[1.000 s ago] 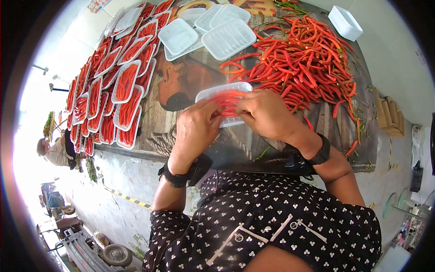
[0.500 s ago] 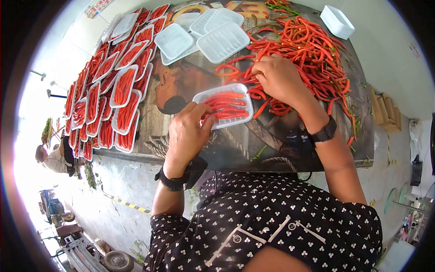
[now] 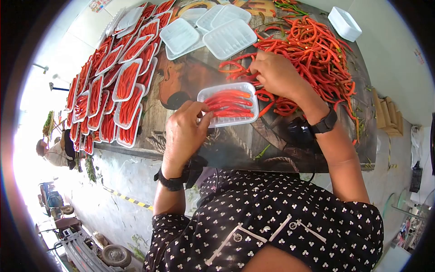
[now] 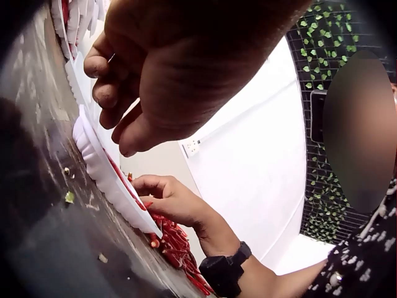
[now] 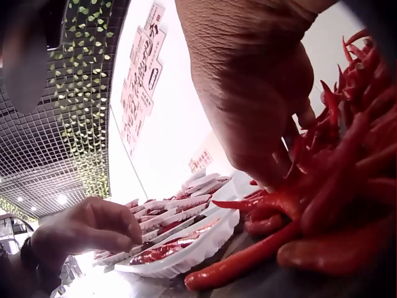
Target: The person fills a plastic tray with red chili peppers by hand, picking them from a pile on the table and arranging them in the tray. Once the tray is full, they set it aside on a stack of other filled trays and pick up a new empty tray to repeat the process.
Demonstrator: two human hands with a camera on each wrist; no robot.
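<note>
A white foam tray (image 3: 232,121) lies on the dark printed table before me, with red chillies (image 3: 229,103) laid in it lengthwise. My left hand (image 3: 203,111) has its curled fingers and thumb at the tray's near-left corner, holding the rim (image 4: 105,180); the right wrist view shows the same hand (image 5: 133,233) at the tray's edge. My right hand (image 3: 259,72) is just beyond the tray, at the left edge of the big heap of loose red chillies (image 3: 312,50). Its fingers (image 5: 273,167) curl down among the chillies and grip some.
Several filled chilli trays (image 3: 122,86) lie in rows along the table's left side. Empty white trays (image 3: 229,38) sit overlapped at the back middle, and a white stack (image 3: 345,22) at the back right. The table's near edge (image 3: 136,152) drops to a floor with a person (image 3: 50,152).
A second ago both hands were on the chillies in the tray. The right hand has since moved back to the loose heap; the left has slid to the tray's left corner.
</note>
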